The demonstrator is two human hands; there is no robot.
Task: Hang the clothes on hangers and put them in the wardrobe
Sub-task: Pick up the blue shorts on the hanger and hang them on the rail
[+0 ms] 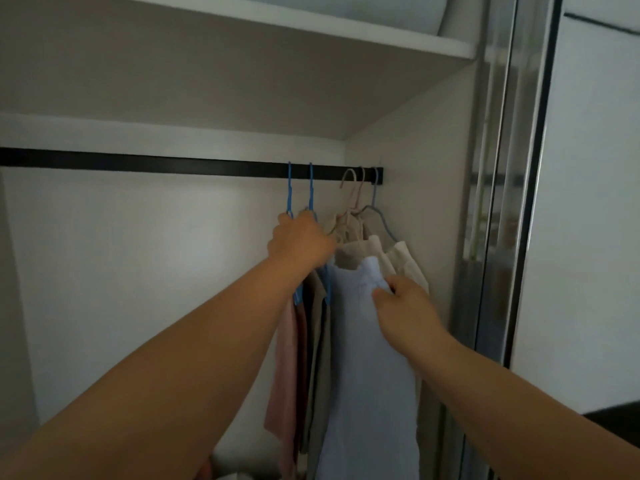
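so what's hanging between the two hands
In the head view, the pale blue garment hangs between the left hand and the right hand, which pinches its edge.

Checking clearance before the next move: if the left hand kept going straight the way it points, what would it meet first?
Probably the beige garments bunched just beyond the left hand, then the wardrobe side wall; depth is unclear.
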